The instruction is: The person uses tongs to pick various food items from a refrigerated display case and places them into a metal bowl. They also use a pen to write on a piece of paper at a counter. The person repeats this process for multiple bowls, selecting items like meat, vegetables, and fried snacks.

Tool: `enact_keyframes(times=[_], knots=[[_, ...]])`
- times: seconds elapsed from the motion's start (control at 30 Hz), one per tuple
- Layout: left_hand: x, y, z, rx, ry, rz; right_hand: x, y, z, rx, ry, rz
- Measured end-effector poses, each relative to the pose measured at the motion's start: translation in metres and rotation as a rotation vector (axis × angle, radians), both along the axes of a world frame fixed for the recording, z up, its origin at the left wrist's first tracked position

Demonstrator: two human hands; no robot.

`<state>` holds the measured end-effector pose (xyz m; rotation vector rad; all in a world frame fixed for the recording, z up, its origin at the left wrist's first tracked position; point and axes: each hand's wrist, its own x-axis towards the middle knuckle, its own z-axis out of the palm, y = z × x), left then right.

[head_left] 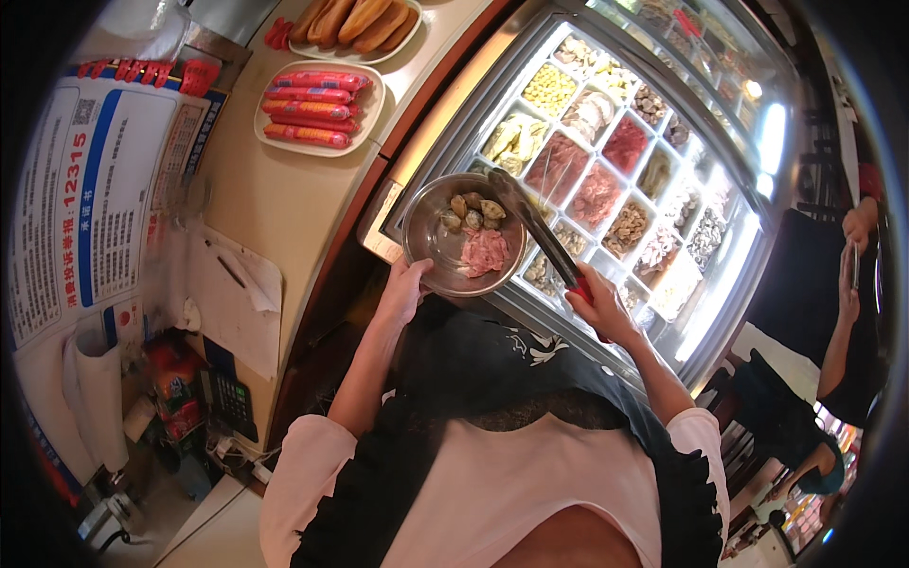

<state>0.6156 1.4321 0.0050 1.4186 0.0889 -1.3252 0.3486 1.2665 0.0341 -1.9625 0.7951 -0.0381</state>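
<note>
My left hand [405,287] grips the rim of a round steel bowl [426,260] at its lower left. Inside the bowl, several clams [471,210] sit above a small heap of sliced pink meat [485,253]. Closed round the red grip of a pair of dark tongs [537,227], my right hand [604,301] holds them slanting up to the left. The tongs' tips reach the bowl's upper right rim; whether anything is between them I cannot tell. Beyond the bowl lies a lit display case [492,104] with white trays of food.
Left of the case, a counter [227,189] bears a plate [261,118] of red-wrapped sausages and a plate [417,14] of fried dough sticks. Raised glass [729,57] edges the case's far side. A calculator [230,402] lies lower left. Other people [805,284] are at the right.
</note>
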Motion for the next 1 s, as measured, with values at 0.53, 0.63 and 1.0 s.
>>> enact_keyframes(times=[0.53, 0.63, 1.0], knots=[[0.005, -0.05, -0.004, -0.173, 0.017, -0.218, -0.013, 0.01, 0.056, -0.157, 0.091, -0.163], [0.005, -0.056, -0.014, -0.206, 0.038, -0.204, -0.01, 0.008, 0.061, -0.138, 0.089, -0.219], [0.007, -0.138, -0.031, -0.198, 0.067, -0.06, 0.211, -0.172, 0.083, 0.496, -0.292, -0.198]])
